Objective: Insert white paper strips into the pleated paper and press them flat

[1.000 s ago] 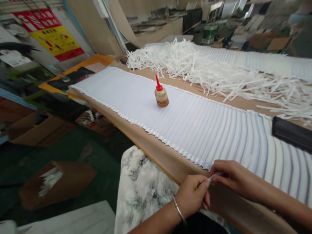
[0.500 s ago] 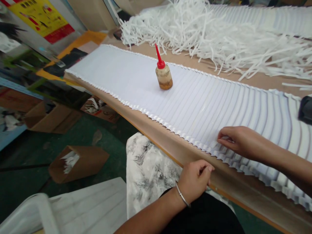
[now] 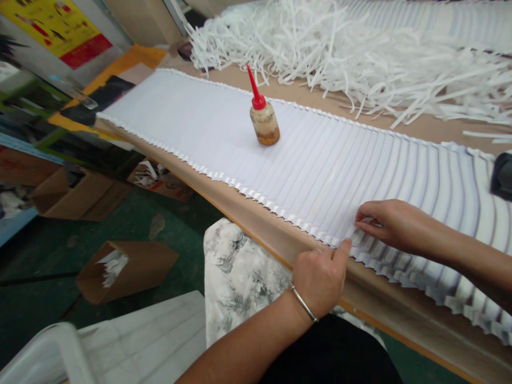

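Observation:
A long run of overlapping white paper sheets (image 3: 312, 160), fanned out in narrow steps with small tabs along both long edges, lies on the table. My left hand (image 3: 320, 277), a metal bangle on its wrist, reaches its index fingertip to the near tabbed edge; its other fingers are curled and the thumb is hidden. Just right of that fingertip, my right hand (image 3: 388, 224) is closed in a pinch low over the sheets. What its fingertips grip is too small to make out. A squeeze bottle (image 3: 266, 125) with a red nozzle and brownish contents stands on the sheets.
White paper strips (image 3: 304, 48) are heaped along the far side of the table. A black object (image 3: 502, 176) sits at the right end. Below the brown-covered table edge (image 3: 192, 173) are a patterned white cloth (image 3: 236, 272), an open cardboard box (image 3: 140, 269) and a white plastic chair (image 3: 152, 336).
My left hand has risen from below the table edge, and its index finger now extends to the tabbed paper edge. My right hand stays nearly in place. The view has shifted slightly.

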